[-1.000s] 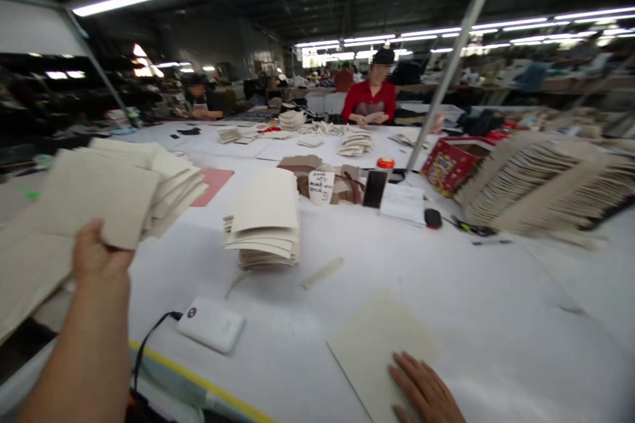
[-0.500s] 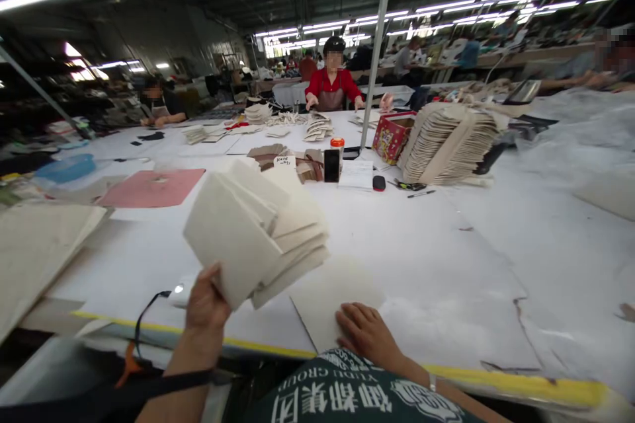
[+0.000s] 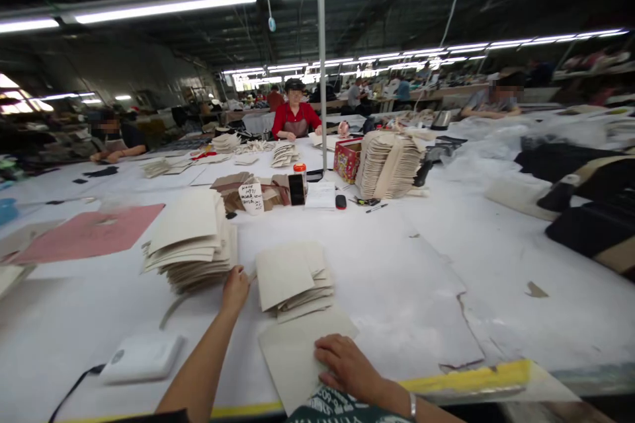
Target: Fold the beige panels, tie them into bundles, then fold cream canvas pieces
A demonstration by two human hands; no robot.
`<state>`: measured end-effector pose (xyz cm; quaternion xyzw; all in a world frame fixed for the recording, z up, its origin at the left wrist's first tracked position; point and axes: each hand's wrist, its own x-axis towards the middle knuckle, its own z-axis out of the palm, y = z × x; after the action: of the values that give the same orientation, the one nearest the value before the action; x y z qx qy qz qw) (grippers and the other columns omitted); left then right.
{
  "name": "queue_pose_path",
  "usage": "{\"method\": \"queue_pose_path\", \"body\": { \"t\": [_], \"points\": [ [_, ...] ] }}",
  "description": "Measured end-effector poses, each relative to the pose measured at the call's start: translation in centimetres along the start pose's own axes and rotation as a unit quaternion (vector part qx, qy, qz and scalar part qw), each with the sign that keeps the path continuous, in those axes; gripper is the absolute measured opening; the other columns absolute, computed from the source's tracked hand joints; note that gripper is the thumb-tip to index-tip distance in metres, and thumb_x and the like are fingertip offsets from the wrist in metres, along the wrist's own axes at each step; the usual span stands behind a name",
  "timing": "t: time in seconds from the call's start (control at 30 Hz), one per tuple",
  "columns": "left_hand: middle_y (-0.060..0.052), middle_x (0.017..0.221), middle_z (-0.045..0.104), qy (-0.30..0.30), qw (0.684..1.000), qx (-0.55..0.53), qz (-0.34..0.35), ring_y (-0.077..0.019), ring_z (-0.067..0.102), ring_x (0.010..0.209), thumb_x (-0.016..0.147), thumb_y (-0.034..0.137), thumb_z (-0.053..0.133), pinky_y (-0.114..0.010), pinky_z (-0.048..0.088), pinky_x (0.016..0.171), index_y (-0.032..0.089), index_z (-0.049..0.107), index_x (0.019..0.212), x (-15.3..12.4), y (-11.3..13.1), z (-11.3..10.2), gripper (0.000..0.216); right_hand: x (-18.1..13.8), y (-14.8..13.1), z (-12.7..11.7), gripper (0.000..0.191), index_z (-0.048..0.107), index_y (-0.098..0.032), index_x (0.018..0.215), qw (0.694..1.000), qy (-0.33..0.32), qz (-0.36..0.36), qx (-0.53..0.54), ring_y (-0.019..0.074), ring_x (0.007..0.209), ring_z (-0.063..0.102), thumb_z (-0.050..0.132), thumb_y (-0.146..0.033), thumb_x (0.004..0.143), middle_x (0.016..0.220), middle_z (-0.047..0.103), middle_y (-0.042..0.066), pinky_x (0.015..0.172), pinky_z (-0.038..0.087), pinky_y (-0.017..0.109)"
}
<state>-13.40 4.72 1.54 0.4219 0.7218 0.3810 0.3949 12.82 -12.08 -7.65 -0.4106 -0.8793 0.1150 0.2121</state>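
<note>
My left hand (image 3: 235, 289) is closed at the right side of a tall stack of off-white panels (image 3: 186, 231). A pale cloth strip (image 3: 252, 275) shows at its fingertips and seems pinched there. A similar strip end (image 3: 171, 310) sticks out from under the tall stack's front. Between my hands lies a smaller, slightly fanned stack of off-white panels (image 3: 288, 277). Flat near the table edge is a single off-white panel (image 3: 292, 347), partly under that smaller stack. My right hand (image 3: 344, 363) rests on it with fingers stretched out.
A white device (image 3: 142, 357) with a black cord lies front left. Behind are a pink sheet (image 3: 99, 231), a phone (image 3: 297, 189), a tied bundle of panels (image 3: 389, 165) and a red box (image 3: 347, 160). A metal pole (image 3: 321, 66) rises mid-table. A co-worker in red (image 3: 296, 119) sits opposite.
My left hand has let go of the panels it held up; they now lie on the table. It has moved to the tall stack's side. My right hand stays on the single panel.
</note>
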Motion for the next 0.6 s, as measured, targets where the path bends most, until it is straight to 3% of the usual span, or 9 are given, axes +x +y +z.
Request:
{"method": "queue_pose_path", "body": {
  "t": [0.1, 0.2, 0.3, 0.5, 0.6],
  "points": [
    [-0.011, 0.088, 0.063, -0.002, 0.988, 0.146, 0.047, -0.0326, 0.051, 0.109, 0.057, 0.011, 0.065, -0.032, 0.042, 0.080, 0.019, 0.046, 0.064, 1.9, -0.4, -1.1, 0.022, 0.7, 0.1, -0.3, 0.029, 0.057, -0.021, 0.106, 1.000, 0.016, 0.013, 0.024, 0.0210, 0.097, 0.054, 0.052, -0.035, 0.080, 0.110, 0.062, 0.007, 0.085, 0.045, 0.036],
    [-0.007, 0.061, 0.058, -0.021, 0.963, 0.264, 0.059, -0.0340, 0.059, 0.084, 0.056, 0.020, 0.068, -0.035, 0.042, 0.069, 0.020, 0.043, 0.054, 3.1, -0.8, -1.2, 0.025, 1.3, 0.1, -0.3, 0.025, 0.059, -0.020, 0.100, 0.998, 0.026, 0.029, 0.042, 0.0203, 0.093, 0.054, 0.052, -0.032, 0.078, 0.106, 0.063, 0.006, 0.085, 0.045, 0.036],
    [-0.002, 0.049, 0.052, -0.037, 0.937, 0.340, 0.071, -0.0287, 0.059, 0.066, 0.062, 0.028, 0.063, -0.032, 0.040, 0.059, 0.022, 0.040, 0.051, 3.2, -1.1, -1.3, 0.026, 1.5, 0.2, -0.5, 0.025, 0.059, -0.019, 0.099, 0.998, 0.026, 0.023, 0.054, 0.0200, 0.093, 0.054, 0.053, -0.031, 0.078, 0.105, 0.063, 0.006, 0.085, 0.045, 0.035],
    [-0.001, 0.051, 0.049, -0.014, 0.905, 0.405, 0.131, -0.0253, 0.058, 0.065, 0.072, 0.025, 0.043, -0.033, 0.041, 0.065, 0.023, 0.031, 0.050, 0.2, -4.3, -4.6, 0.024, 1.3, 0.3, -4.3, 0.033, 0.054, -0.016, 0.111, 0.994, 0.069, 0.031, 0.074, 0.0175, 0.098, 0.054, 0.049, -0.027, 0.081, 0.108, 0.060, 0.009, 0.087, 0.046, 0.027],
    [0.001, 0.057, 0.056, -0.016, 0.932, 0.334, 0.136, -0.0226, 0.061, 0.065, 0.079, 0.045, 0.035, -0.031, 0.045, 0.065, 0.024, 0.033, 0.056, -2.8, -6.9, -6.8, 0.031, 2.1, -0.1, -7.3, 0.044, 0.044, -0.015, 0.124, 0.990, 0.138, -0.002, -0.008, 0.0211, 0.110, 0.050, 0.048, -0.025, 0.081, 0.120, 0.055, 0.014, 0.095, 0.042, 0.035]
  ]
}}
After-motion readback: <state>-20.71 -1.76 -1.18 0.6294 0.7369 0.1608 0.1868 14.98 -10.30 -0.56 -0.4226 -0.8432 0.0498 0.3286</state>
